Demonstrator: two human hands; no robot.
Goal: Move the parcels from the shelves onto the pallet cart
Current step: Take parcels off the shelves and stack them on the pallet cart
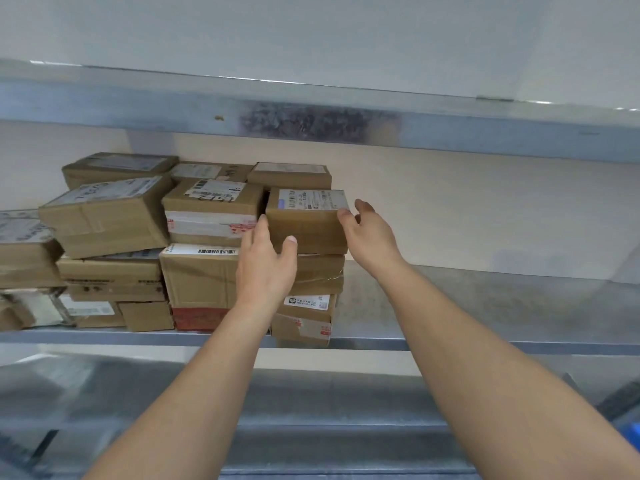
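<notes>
Top parcel on stack, centre of frame, metal shelf.
Left hand, right hand flanking it; fingers apart, nearly straight, thumbs against its front.

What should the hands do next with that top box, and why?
Probably press both hands against the sides of the top parcel and lift it. The left hand is at its left edge and the right hand at its right, fingers spread and not gripping yet, and nothing lies on it.
</notes>
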